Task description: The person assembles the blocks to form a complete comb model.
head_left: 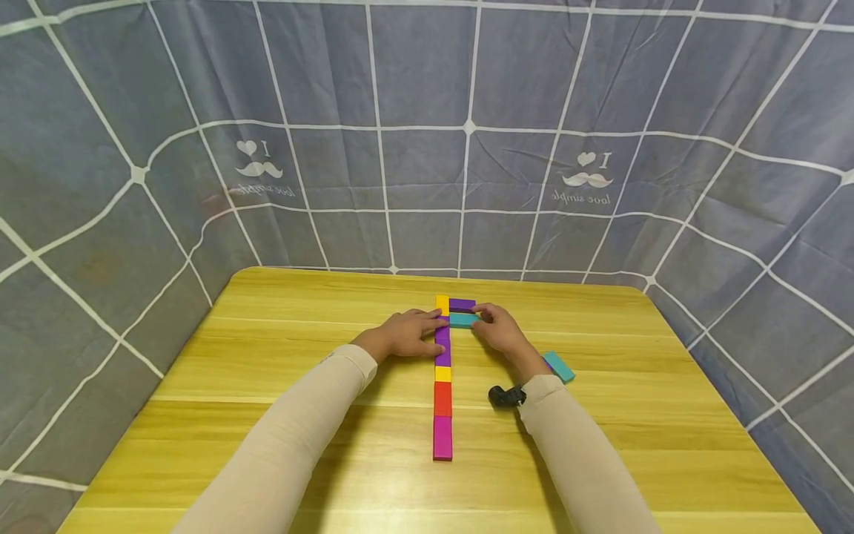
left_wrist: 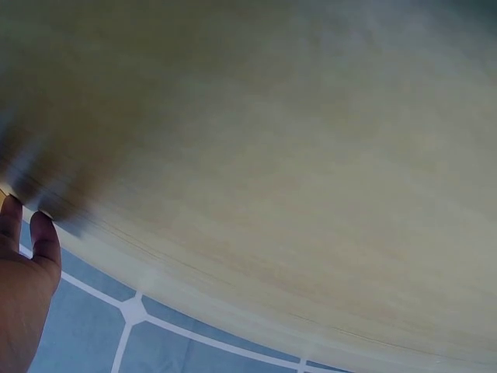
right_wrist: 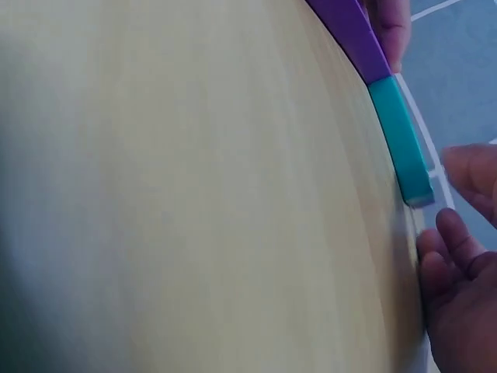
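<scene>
Flat coloured blocks lie end to end in a straight line: a yellow block (head_left: 442, 302), two purple blocks (head_left: 443, 357), another yellow block (head_left: 442, 374), a red block (head_left: 442, 399) and a magenta block (head_left: 442, 437). To the right of the line's far end, a purple block (head_left: 462, 304) and a teal block (head_left: 460, 320) stick out side by side with a narrow gap. My left hand (head_left: 403, 334) rests with extended fingers against the line's purple blocks. Around the teal block's outer end, my right hand (head_left: 502, 332) has its thumb and fingers apart; the right wrist view shows them just off it.
Beyond my right wrist, a loose teal block (head_left: 559, 366) lies on the wooden table (head_left: 280, 334), a bit of purple showing beside it. A black device (head_left: 505, 397) sits on the right wrist. Grey gridded cloth (head_left: 427, 163) hangs behind the table and at both sides.
</scene>
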Action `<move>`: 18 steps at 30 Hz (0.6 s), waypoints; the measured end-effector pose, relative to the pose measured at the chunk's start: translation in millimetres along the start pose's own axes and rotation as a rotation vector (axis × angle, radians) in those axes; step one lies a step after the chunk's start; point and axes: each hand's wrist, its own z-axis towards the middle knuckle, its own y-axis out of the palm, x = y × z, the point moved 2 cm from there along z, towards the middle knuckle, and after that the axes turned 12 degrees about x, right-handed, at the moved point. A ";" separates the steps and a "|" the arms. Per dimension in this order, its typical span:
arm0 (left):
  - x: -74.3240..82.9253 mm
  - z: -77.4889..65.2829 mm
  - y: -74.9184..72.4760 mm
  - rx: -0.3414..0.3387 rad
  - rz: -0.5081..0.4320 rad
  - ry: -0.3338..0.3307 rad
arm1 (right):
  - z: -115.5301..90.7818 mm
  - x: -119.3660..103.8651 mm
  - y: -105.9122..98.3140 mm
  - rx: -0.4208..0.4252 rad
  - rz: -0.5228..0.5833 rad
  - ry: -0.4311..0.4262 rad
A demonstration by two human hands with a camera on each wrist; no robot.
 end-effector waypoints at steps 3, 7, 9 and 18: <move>-0.9 0.1 0.8 0.000 -0.003 -0.001 | -3.8 -1.4 -6.9 0.011 0.028 0.026; -0.5 -0.5 2.0 0.005 0.003 0.004 | -12.3 -2.7 -25.5 0.011 0.071 0.054; 0.1 -1.0 1.6 0.006 0.006 0.008 | -16.6 -2.0 -37.0 0.006 0.085 0.049; 1.0 -1.8 1.0 0.016 0.017 0.019 | -40.3 8.4 -84.7 0.043 0.016 0.000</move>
